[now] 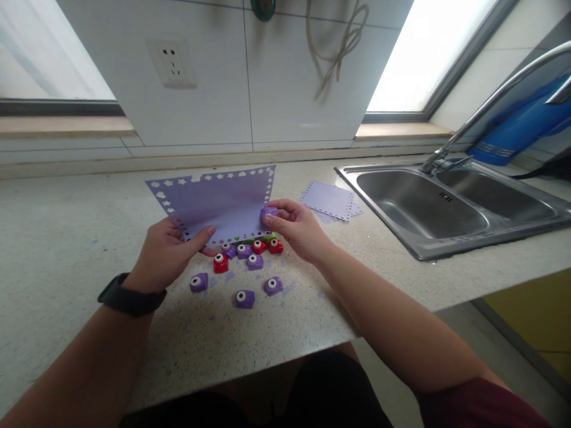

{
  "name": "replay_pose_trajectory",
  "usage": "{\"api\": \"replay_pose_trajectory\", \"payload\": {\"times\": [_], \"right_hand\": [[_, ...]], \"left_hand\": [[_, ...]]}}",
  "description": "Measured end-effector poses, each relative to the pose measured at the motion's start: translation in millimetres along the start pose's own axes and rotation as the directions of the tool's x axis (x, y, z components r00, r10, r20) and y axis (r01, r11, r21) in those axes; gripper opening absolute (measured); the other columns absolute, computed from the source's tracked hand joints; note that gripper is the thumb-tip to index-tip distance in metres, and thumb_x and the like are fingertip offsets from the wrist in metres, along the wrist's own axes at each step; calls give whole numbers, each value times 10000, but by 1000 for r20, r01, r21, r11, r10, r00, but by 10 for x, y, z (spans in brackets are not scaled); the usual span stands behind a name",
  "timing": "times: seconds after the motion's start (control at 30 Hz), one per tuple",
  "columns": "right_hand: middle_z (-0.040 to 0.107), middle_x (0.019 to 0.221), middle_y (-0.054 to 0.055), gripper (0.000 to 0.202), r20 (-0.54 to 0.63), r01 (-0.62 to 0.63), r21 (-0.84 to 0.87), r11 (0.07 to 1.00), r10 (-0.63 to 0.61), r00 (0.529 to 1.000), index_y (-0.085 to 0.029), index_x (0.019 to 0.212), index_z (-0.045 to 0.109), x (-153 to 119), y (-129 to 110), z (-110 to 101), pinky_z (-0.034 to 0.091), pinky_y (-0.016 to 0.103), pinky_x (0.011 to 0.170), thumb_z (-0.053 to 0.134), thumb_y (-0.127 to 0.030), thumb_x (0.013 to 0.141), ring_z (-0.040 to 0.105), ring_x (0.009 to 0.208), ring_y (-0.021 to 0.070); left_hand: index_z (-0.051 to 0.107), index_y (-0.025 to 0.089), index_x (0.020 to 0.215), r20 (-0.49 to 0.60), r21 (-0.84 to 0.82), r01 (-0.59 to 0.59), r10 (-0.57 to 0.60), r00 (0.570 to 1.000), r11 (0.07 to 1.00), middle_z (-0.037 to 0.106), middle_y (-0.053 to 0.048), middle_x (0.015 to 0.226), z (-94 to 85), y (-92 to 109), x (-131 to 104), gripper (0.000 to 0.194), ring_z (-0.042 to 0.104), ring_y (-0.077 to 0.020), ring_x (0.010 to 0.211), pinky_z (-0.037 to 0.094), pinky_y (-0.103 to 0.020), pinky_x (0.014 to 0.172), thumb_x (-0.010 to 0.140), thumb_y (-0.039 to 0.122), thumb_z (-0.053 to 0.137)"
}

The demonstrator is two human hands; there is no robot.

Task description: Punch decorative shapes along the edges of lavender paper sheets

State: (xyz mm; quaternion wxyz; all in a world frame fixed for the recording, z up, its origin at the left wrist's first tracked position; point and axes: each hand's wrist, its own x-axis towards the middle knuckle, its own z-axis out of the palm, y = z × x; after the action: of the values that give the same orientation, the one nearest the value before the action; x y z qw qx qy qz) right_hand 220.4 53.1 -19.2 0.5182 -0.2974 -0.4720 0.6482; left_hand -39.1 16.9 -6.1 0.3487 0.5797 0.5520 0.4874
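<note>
A sheet of purple paper (214,205) with small shapes punched along its edges is held up, tilted, above the counter. My left hand (176,249) grips its lower left corner, thumb on the front face. At the right edge, my right hand (297,229) is closed around a purple craft punch (269,213), which sits on the paper's border. Below the sheet lie several more craft punches, among them a red punch (220,263), a purple punch (245,299) and another purple punch (198,282). Something green (254,239) shows partly behind the sheet's lower edge.
A stack of punched purple sheets (332,200) lies on the speckled counter (89,238), left of the steel double sink (401,238) with its faucet (473,119). Tiny purple paper scraps (229,276) are scattered among the punches. A wall socket (172,62) and looped cord (343,47) are behind.
</note>
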Motion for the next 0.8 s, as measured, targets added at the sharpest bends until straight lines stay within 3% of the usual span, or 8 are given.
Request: {"api": "replay_pose_trajectory", "payload": {"times": [0.47, 0.8], "right_hand": [[773, 962, 2, 421, -2, 40, -37, 999, -40, 999, -223, 1018, 711, -8, -2, 2, 611, 338, 901, 960, -270, 681, 730, 871, 139], [774, 977, 13, 407, -1, 52, -58, 997, -52, 999, -226, 1030, 719, -16, -21, 1, 607, 353, 924, 949, -310, 705, 729, 882, 146]], "left_hand": [[771, 212, 1092, -42, -3, -1, 1, 999, 1000, 841, -68, 1050, 12, 23, -2, 337, 783, -245, 581, 671, -327, 544, 777, 296, 859], [769, 240, 1109, -41, -26, -23, 22, 999, 999, 837, -59, 1098, -7, -45, 5, 310, 781, -199, 584, 646, -271, 551, 819, 304, 855]]}}
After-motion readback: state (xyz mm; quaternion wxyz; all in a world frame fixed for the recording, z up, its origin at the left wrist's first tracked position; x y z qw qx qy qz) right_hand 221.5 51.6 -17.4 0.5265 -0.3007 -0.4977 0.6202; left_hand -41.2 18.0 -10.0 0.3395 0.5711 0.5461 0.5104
